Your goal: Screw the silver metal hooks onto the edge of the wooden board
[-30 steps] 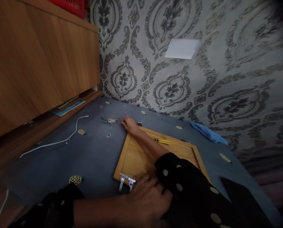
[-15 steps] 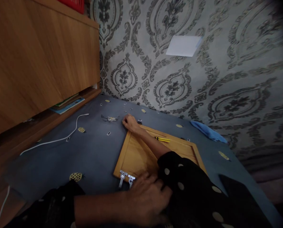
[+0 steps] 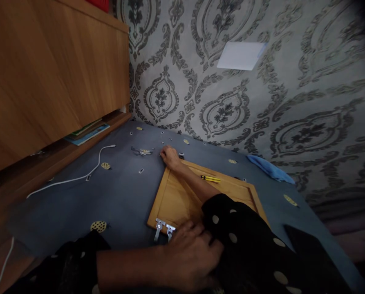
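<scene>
My left hand (image 3: 194,253) is closed with curled fingers over the near edge of a wooden panel (image 3: 164,200); what is in it, if anything, is hidden. Beside its fingertips, two silver metal hinges (image 3: 159,225) sit at the panel's near left corner. My right hand (image 3: 170,157) reaches across the panel to its far left corner, fingers pinched together near the cloth; any small thing in them cannot be made out. Tiny metal pieces (image 3: 163,142) lie just beyond it. A yellow-and-black striped pencil (image 3: 211,179) rests on the panel, right of my right forearm.
A small heap of shiny parts (image 3: 142,152) lies on the grey pineapple-print cloth (image 3: 124,183). A white cable (image 3: 68,181) runs along the left, beside a wooden cabinet (image 3: 62,73). A blue cloth (image 3: 271,169) lies by the patterned wall, and a dark flat object (image 3: 311,253) lies at right.
The view has shifted slightly. My right hand stays by the far left corner with its fingers drawn together; my left hand holds its place at the near edge.
</scene>
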Action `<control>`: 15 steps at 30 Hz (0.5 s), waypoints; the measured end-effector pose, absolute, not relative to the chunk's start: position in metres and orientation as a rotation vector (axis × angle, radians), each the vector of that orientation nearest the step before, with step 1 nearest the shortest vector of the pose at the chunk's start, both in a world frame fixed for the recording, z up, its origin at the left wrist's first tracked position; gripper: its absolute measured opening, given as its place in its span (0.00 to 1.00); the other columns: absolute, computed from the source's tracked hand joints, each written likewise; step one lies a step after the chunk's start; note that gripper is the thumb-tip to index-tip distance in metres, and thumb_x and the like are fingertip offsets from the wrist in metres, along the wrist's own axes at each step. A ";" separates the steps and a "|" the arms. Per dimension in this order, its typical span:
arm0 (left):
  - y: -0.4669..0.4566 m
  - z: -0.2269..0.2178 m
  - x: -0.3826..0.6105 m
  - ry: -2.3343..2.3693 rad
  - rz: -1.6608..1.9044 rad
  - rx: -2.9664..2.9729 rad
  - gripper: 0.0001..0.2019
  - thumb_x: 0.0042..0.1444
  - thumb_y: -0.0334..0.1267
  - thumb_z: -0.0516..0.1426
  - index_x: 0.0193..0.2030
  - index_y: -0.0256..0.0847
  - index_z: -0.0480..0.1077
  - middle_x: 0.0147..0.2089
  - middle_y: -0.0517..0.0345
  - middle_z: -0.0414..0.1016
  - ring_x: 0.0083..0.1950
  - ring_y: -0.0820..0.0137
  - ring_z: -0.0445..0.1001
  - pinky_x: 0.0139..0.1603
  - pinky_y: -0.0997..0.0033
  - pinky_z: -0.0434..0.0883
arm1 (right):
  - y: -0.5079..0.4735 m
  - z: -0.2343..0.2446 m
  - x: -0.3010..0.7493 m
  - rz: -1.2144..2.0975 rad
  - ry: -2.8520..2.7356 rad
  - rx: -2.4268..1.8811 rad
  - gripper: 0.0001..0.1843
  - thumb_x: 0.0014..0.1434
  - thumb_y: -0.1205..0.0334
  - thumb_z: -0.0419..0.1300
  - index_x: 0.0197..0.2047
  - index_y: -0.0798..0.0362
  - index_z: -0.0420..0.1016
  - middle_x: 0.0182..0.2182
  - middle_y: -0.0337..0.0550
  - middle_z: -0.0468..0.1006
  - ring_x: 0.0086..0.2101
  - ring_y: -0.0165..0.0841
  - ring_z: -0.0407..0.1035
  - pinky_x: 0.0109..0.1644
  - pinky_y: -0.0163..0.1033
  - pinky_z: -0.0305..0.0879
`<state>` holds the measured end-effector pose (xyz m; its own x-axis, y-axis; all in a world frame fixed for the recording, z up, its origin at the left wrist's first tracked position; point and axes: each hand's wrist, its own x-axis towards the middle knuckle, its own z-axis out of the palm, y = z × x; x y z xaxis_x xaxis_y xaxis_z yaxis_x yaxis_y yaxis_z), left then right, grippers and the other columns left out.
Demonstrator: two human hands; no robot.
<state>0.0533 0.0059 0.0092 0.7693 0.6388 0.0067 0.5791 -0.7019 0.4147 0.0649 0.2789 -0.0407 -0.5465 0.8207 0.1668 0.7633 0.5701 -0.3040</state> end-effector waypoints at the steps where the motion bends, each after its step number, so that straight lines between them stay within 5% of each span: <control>1: 0.006 0.009 0.053 0.925 0.206 2.568 0.25 0.63 0.53 0.59 0.56 0.33 0.66 0.53 0.40 0.75 0.58 0.50 0.72 0.59 0.47 0.68 | 0.280 -0.042 0.067 0.297 -2.516 -1.284 0.20 0.67 0.54 0.61 0.58 0.53 0.71 0.55 0.49 0.74 0.50 0.39 0.73 0.53 0.52 0.74; 15: 0.007 0.000 0.057 0.943 0.296 2.590 0.26 0.61 0.55 0.60 0.55 0.34 0.66 0.50 0.44 0.76 0.54 0.52 0.74 0.57 0.51 0.68 | 0.291 -0.049 0.084 0.401 -2.535 -1.131 0.19 0.67 0.54 0.60 0.57 0.53 0.71 0.55 0.49 0.75 0.50 0.39 0.74 0.53 0.51 0.74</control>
<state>0.0565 0.0067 0.0003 0.7544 0.6527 0.0700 0.5754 -0.7088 0.4080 0.0837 0.2912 -0.0490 -0.6276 0.7558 0.1867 0.6612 0.6441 -0.3847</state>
